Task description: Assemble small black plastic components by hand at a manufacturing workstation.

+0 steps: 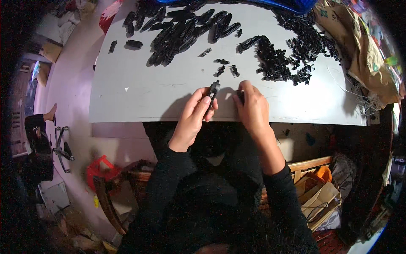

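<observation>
Over the near edge of the white table, my left hand grips a long black plastic part with a narrow tip pointing away from me. To its right my right hand has its fingers curled around a small dark piece, mostly hidden by the fingers. Several small black pieces lie on the table just beyond my hands. A heap of long black plastic parts is at the back left, and a heap of small black pieces at the back right.
A blue container stands at the far edge. Brown paper sacking and loose thin wires lie along the right side. Below are a wooden chair, a red plastic stool and an open cardboard box. Another person's leg shows at left.
</observation>
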A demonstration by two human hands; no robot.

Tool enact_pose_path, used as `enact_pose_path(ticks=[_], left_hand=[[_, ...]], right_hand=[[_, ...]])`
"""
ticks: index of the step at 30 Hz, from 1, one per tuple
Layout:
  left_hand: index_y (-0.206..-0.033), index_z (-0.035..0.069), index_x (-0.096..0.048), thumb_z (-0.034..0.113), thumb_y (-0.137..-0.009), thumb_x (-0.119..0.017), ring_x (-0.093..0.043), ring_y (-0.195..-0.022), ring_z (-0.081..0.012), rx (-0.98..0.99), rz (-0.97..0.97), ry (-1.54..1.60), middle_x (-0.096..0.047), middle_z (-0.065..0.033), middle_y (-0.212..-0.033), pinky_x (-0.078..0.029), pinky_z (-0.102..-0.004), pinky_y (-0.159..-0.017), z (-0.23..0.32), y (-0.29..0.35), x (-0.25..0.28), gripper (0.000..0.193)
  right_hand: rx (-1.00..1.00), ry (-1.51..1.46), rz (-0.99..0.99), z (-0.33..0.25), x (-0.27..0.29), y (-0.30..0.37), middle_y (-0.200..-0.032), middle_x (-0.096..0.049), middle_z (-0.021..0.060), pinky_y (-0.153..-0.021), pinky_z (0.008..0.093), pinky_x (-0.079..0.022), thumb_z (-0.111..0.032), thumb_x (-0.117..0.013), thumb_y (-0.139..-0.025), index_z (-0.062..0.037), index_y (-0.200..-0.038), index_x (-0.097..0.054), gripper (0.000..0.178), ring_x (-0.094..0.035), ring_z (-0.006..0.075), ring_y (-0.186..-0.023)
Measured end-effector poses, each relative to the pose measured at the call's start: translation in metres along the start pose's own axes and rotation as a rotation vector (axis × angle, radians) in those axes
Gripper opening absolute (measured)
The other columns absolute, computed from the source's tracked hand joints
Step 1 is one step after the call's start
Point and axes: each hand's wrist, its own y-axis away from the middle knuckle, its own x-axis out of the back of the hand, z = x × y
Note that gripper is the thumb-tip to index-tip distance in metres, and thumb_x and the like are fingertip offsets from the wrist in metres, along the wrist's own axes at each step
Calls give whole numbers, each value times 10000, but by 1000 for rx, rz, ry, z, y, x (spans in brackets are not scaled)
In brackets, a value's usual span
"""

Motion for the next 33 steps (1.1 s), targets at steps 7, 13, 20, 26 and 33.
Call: enact_pose_path(ticks=[7,13,20,26,33], left_hand=[[-1173,36,-433,214,-960,-397,-390,-629,-60,-25,-1,58,-507,-20,-834,-321,-184,-560,-9,5,-2,281],[-1238,36,-396,208,-968,-386,-374,-634,-62,-46,-21,73,-487,-13,-830,-326,-184,-563,-11,8,-11,320],[-1349,14,-294,185,-968,-379,-466,-817,-76,-21,-40,-96,-518,-50,-987,-405,-211,-681,-5,11,-18,426],[-1397,-12,-177,160,-950,-410,-316,-997,-138,-287,-127,-297,-367,-89,-1190,-272,-250,-825,-17,7,-17,532],[-1400,-42,-123,140,-956,-400,-279,-1294,-223,-120,-174,-309,-273,-196,-1409,-243,-313,-1035,-12,13,-17,554]], right_hand=[[-46,-312,-117,14,5,6,-668,-582,87,-519,313,-436,-150,-696,-749,5,-804,-569,208,-567,220,-571],[-384,-1094,-416,1,28,20,-584,-534,-16,-430,178,-338,-150,-671,-801,-40,-798,-586,139,-483,48,-490],[-347,-1238,-430,-6,30,24,-608,-525,-16,-423,182,-331,-131,-665,-805,-35,-807,-573,134,-453,48,-480],[-191,-1180,-252,-14,16,27,-637,-507,-30,-426,178,-317,-121,-662,-806,-34,-813,-562,133,-421,34,-502],[-449,-1166,-510,-6,26,32,-768,-535,-10,-647,199,-402,-107,-658,-808,-13,-869,-528,172,-478,55,-699]])
